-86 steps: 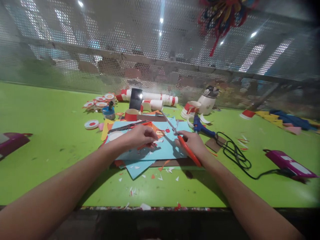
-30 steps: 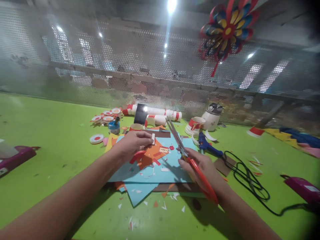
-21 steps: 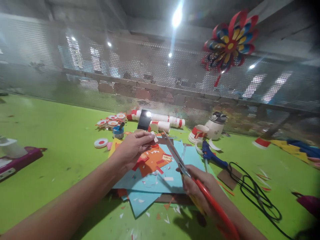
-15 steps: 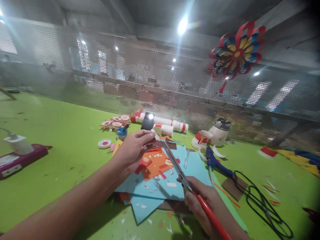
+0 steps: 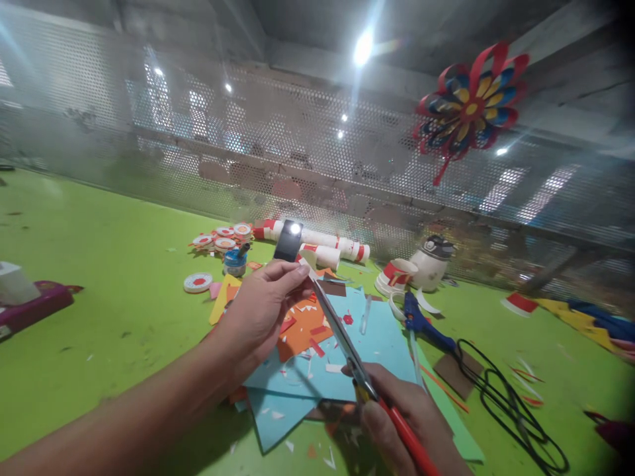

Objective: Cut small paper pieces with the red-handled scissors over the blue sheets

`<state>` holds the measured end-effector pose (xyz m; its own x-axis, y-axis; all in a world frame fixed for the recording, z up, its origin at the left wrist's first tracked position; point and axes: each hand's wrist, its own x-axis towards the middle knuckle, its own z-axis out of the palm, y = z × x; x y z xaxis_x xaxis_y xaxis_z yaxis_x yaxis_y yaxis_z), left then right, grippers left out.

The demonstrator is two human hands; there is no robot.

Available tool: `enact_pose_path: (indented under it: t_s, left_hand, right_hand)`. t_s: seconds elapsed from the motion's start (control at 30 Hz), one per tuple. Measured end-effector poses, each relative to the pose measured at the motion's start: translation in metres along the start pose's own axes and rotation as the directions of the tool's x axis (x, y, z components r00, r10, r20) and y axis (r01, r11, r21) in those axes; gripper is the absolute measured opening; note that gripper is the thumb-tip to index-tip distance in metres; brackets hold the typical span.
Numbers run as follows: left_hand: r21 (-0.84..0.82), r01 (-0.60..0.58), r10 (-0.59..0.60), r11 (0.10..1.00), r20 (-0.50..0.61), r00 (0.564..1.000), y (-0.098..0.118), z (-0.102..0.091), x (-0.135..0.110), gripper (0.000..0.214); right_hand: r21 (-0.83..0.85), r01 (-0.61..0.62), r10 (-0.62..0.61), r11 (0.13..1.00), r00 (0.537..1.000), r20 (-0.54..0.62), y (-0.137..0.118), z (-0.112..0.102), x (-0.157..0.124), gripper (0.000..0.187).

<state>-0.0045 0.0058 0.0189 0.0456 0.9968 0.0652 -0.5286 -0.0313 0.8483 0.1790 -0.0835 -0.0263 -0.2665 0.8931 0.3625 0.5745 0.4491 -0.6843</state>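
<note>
My left hand pinches a small white piece of paper between thumb and fingertips. My right hand grips a pair of scissors with red handles, and the long metal blades point up toward the left fingertips. The blade tips are right at the paper; whether they are closed on it I cannot tell. Under both hands lie light blue sheets and an orange sheet, strewn with red and white scraps.
To the right are a blue glue gun with a looped black cord, a red-and-white paper cup and a white jar. White tubes and round pieces lie behind. A purple power strip sits left.
The scissors' tips have come up to the paper in my left hand, and the blades look closer together. The whole view has shifted slightly.
</note>
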Motion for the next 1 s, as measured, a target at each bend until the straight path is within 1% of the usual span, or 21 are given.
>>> enact_pose_path:
  t_s: [0.13, 0.23, 0.47, 0.67, 0.9, 1.0]
  left_hand:
    - [-0.016, -0.022, 0.022, 1.000, 0.025, 0.999, -0.0055, -0.0015, -0.0003, 0.011]
    - [-0.057, -0.019, 0.022, 0.998, 0.044, 0.999, -0.0076, -0.0022, 0.0000, 0.011]
    - [-0.051, -0.011, 0.012, 0.999, 0.023, 1.000, -0.0055, -0.0010, -0.0010, 0.011]
    - [-0.049, -0.020, 0.021, 0.999, 0.015, 1.000, -0.0064, -0.0012, -0.0017, 0.012]
    - [-0.072, -0.038, 0.039, 0.997, 0.012, 0.999, -0.0081, -0.0007, -0.0038, 0.015]
    - [-0.081, -0.027, 0.028, 0.996, 0.005, 1.000, -0.0088, -0.0002, -0.0045, 0.017]
  right_hand:
    - [0.023, 0.004, -0.004, 1.000, 1.000, -0.018, -0.0008, 0.0003, 0.0006, 0.046]
    - [-0.008, 0.012, -0.012, 1.000, 1.000, -0.016, 0.0014, 0.0005, 0.0000, 0.043]
    - [-0.078, -0.006, 0.004, 0.997, 1.000, -0.028, 0.0019, -0.0009, -0.0017, 0.037]
    - [-0.037, 0.039, -0.040, 0.999, 0.999, -0.027, -0.0012, -0.0018, 0.0000, 0.029]
    - [-0.041, 0.027, -0.029, 0.999, 0.998, -0.062, -0.0018, 0.0022, -0.0017, 0.031]
    - [-0.042, 0.042, -0.045, 0.998, 0.997, -0.065, -0.0033, 0.0038, -0.0017, 0.031]
